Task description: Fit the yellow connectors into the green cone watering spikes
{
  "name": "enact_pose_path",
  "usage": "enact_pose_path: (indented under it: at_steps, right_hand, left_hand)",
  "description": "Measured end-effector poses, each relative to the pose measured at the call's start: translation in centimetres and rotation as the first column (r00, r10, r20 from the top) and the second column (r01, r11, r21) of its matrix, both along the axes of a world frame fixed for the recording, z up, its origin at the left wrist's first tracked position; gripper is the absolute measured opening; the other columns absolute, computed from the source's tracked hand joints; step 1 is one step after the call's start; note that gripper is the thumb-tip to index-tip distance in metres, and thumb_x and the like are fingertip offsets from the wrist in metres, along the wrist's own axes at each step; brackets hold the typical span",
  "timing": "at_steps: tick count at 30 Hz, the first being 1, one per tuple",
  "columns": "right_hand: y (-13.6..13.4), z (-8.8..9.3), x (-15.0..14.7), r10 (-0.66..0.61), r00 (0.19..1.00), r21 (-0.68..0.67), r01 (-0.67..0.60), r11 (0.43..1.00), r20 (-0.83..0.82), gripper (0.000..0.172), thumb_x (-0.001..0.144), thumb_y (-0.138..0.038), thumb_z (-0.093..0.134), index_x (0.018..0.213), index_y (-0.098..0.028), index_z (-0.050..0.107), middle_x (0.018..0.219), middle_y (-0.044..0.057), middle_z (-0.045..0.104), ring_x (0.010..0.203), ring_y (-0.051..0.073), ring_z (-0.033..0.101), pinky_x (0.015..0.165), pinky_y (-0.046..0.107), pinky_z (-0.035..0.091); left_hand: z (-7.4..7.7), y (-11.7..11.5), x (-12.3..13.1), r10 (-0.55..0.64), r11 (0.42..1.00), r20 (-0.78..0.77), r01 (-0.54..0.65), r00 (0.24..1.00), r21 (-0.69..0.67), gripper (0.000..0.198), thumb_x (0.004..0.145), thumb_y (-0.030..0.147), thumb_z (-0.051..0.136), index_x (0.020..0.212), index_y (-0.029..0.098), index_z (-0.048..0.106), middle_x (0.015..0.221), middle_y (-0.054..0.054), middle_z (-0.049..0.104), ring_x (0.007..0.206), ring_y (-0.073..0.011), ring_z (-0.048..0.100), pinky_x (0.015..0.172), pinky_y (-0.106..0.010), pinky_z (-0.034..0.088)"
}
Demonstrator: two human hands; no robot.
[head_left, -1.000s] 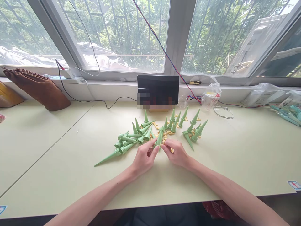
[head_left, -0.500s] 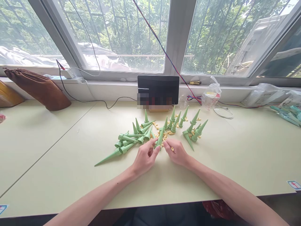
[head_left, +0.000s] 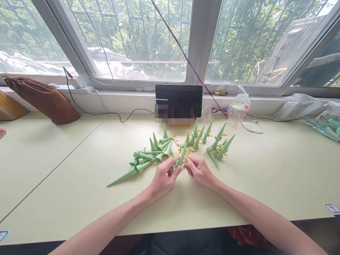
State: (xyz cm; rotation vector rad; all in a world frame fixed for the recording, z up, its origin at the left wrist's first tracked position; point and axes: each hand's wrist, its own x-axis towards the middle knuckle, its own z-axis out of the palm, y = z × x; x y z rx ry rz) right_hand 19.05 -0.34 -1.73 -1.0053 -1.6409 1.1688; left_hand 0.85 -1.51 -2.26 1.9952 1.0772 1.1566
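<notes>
My left hand point(head_left: 164, 177) pinches the wide end of a green plastic cone spike point(head_left: 181, 156), which points away from me. My right hand point(head_left: 198, 170) is closed beside it, fingertips pressed at the spike's base; a small yellow piece seems to be in them, but I cannot make it out for sure. Behind my hands lie several loose green spikes point(head_left: 148, 156) in a heap on the left. Several more spikes point(head_left: 219, 141) stand upright on the right. Small yellow parts point(head_left: 189, 151) are scattered between them.
A pale green table point(head_left: 79, 184) runs under a window. A black tablet point(head_left: 178, 102) stands at the back centre. A brown pouch point(head_left: 42, 101) lies at the back left, a plastic bag point(head_left: 239, 106) and white cable point(head_left: 252, 126) at the back right, teal items point(head_left: 325, 129) at the far right.
My right hand has shifted slightly left and up toward the spike's base. My left hand keeps its grip on the spike, almost still.
</notes>
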Motion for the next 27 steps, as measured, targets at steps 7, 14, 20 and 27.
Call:
enact_pose_path:
  at_steps: [7, 14, 20, 27]
  right_hand:
    - [0.03, 0.85, 0.03, 0.07, 0.97, -0.299, -0.139, 0.944, -0.231, 0.041, 0.089, -0.047, 0.053, 0.061, -0.018, 0.053, 0.037, -0.006, 0.044, 0.03, 0.006, 0.03, 0.033, 0.021, 0.02]
    - [0.32, 0.31, 0.07, 0.07, 0.941, -0.359, -0.194, 0.913, -0.331, 0.039, 0.087, -0.041, 0.057, 0.056, -0.017, 0.053, 0.038, -0.006, 0.043, 0.029, 0.006, 0.031, 0.031, 0.02, 0.017]
    - [0.18, 0.5, -0.08, 0.049, 0.952, -0.34, -0.156, 0.927, -0.303, 0.041, 0.087, -0.042, 0.058, 0.055, -0.017, 0.053, 0.038, -0.006, 0.043, 0.029, 0.006, 0.033, 0.032, 0.02, 0.017]
    - [-0.01, 0.41, -0.08, 0.045, 0.969, -0.261, -0.11, 0.959, -0.243, 0.043, 0.09, -0.046, 0.056, 0.058, -0.017, 0.053, 0.037, -0.006, 0.045, 0.029, 0.006, 0.031, 0.033, 0.02, 0.023]
  left_hand:
    - [-0.45, 0.34, -0.35, -0.034, 0.991, -0.024, 0.037, 0.999, 0.126, 0.033, 0.095, 0.03, 0.057, 0.127, 0.022, 0.061, 0.083, -0.001, 0.056, 0.055, -0.0065, 0.042, 0.051, -0.019, 0.042]
    - [-0.48, 0.37, -0.27, -0.046, 0.989, -0.02, 0.049, 0.999, 0.143, 0.035, 0.095, 0.027, 0.057, 0.129, 0.023, 0.059, 0.082, 0.001, 0.052, 0.055, -0.0059, 0.039, 0.051, -0.019, 0.04]
    - [-0.51, 0.18, -0.18, -0.032, 0.99, -0.025, 0.035, 0.999, 0.139, 0.033, 0.093, 0.024, 0.058, 0.127, 0.021, 0.059, 0.079, 0.002, 0.049, 0.052, -0.0048, 0.038, 0.05, -0.019, 0.037]
    - [0.01, -0.23, 0.11, -0.014, 0.995, -0.009, 0.015, 1.0, 0.101, 0.03, 0.092, 0.025, 0.058, 0.121, 0.019, 0.061, 0.08, 0.001, 0.054, 0.048, -0.0034, 0.035, 0.046, -0.018, 0.032]
